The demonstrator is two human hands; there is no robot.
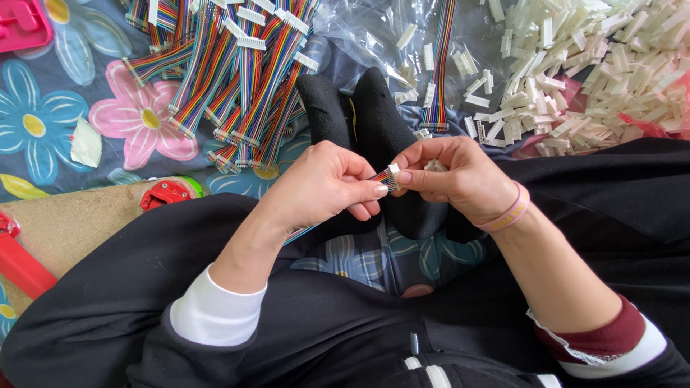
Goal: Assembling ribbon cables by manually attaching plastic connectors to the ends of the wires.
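Left hand (323, 183) is closed in a pinch on the striped end of a short rainbow-coloured ribbon cable (381, 178), whose free length runs back under the palm. Right hand (453, 176) meets it just above the lap, thumb and forefinger closed on a small white plastic connector housing (394, 172) that sits at the cable's tip; whether the housing is fully seated on the wires cannot be told. Both hands hover over a pair of black-socked feet (363, 115).

On the flowered blue cloth (65, 108) ahead, to the left, lies a heap of rainbow ribbon cables already capped with white housings (230, 72), which reads as finished work. To the right, well apart from it, a large loose pile of white connector housings (589, 65) spreads over clear plastic bags (374, 29), with one single capped cable (438, 65) lying between the piles. Judging by that big pile, a good deal remains to be fitted.
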